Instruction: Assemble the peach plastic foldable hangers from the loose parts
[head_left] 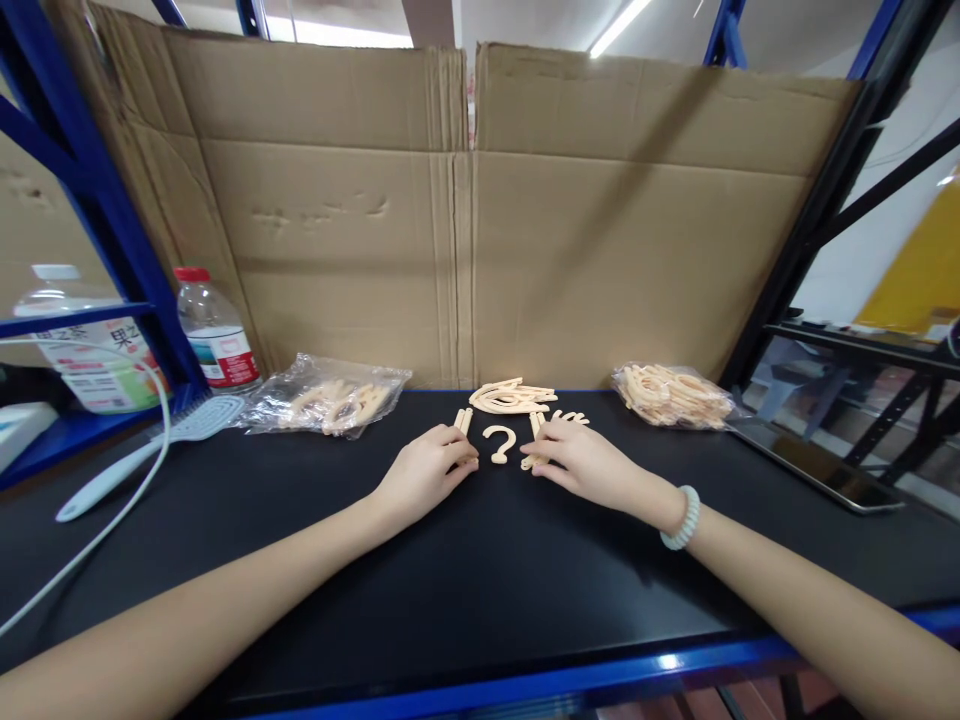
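Head: 2 hands (424, 465) (589, 462) hold beige pieces (464, 420) (537, 423).

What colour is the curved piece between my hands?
The curved piece looks pale cream in the head view.

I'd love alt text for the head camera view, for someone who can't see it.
A person's left hand and right hand touch pale sticks on a black table, with a hook-shaped piece lying between the hands. Behind them is a pile of loose pieces, with clear plastic bags of similar pieces to either side.
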